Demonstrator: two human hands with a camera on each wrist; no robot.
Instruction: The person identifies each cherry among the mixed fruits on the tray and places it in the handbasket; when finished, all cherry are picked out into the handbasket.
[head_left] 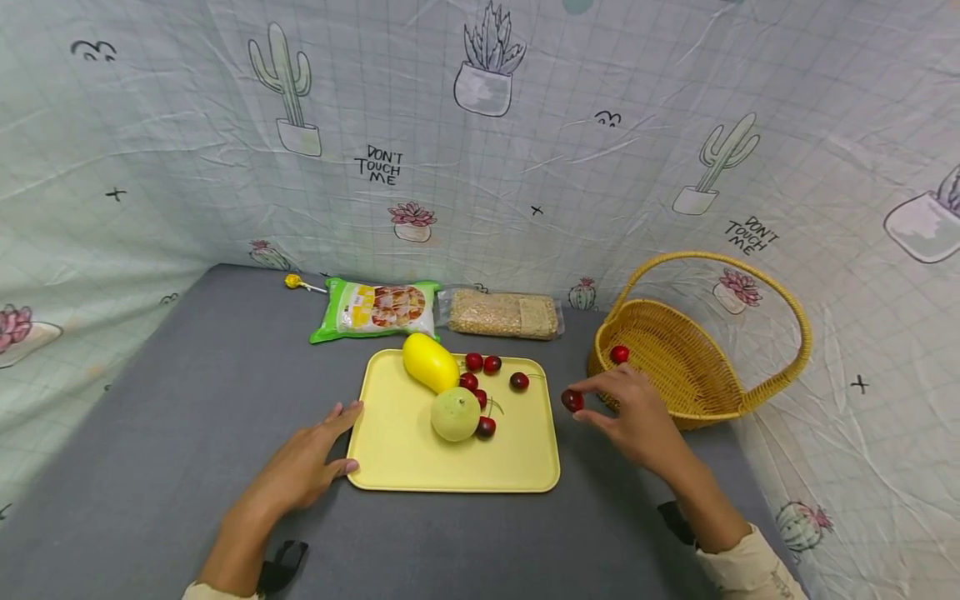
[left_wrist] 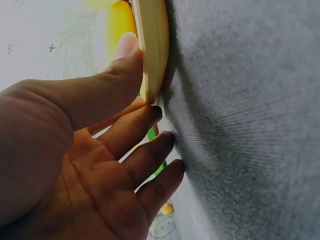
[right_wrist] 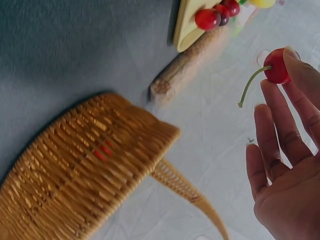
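The two hands are apart, one at either side of a pale yellow, rectangular tray with rounded corners (head_left: pixel 405 467). The right hand (head_left: pixel 637 417) pinches a dark red, round, glossy cherry (head_left: pixel 572 400) between thumb and fingertips, in the gap between the tray and a golden-brown, boat-shaped wicker basket with an arched handle (head_left: pixel 667 333). The fingertip hold probably suits so small and smooth a body, keeping the palm clear of it. The left hand (head_left: pixel 307 462), its fingers loosely extended, touches the tray's left edge, with the thumb at the near corner; this light contact would serve to steady the tray. On the tray, a smooth yellow, oblong fruit (head_left: pixel 430 362) and a pale green, round fruit (head_left: pixel 455 414) lie beside six more red cherries (head_left: pixel 519 381); the clustering perhaps limits rolling. Another bright red cherry (head_left: pixel 619 354) rests inside the basket, at its left. The pinched cherry, being nearly round, shows no marked long axis; its direction is given by a thin green stem (right_wrist: pixel 246 88), which in the right wrist view curves from the fruit toward the lower left, its free tip clear of the fingers.
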